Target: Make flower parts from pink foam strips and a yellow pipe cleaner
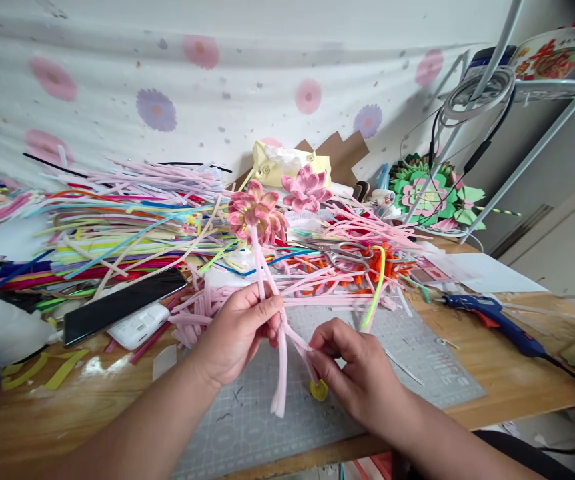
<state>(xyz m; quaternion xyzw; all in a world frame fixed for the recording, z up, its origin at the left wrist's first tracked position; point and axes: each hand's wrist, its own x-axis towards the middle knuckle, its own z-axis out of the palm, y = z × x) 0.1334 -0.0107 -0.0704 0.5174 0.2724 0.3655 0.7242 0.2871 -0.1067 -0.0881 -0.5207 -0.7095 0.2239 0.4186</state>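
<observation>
Pale pink pipe cleaners [279, 380] cross between my hands above the grey cutting mat [217, 427]. My left hand [240, 327] is closed around them where they meet, with one doubled end hanging down. Between thumb and fingertips, my right hand [352, 367] pinches another end, pulled out to the right. The upper strands rise from my left hand toward a pink pipe-cleaner flower [256, 213]; whether they join it I cannot tell. A second pink flower [307, 188] is behind it. Below my right fingers, a small yellow coil [318, 390] lies on the mat.
Heaps of coloured pipe cleaners [117, 227] cover the back left. Scissors [345, 255] lie on pink and orange pieces. A blue glue gun [497, 320] rests at right, its cord trailing off. A black phone [125, 307] leans on a white case [140, 327]. A metal rack [492, 60] stands right.
</observation>
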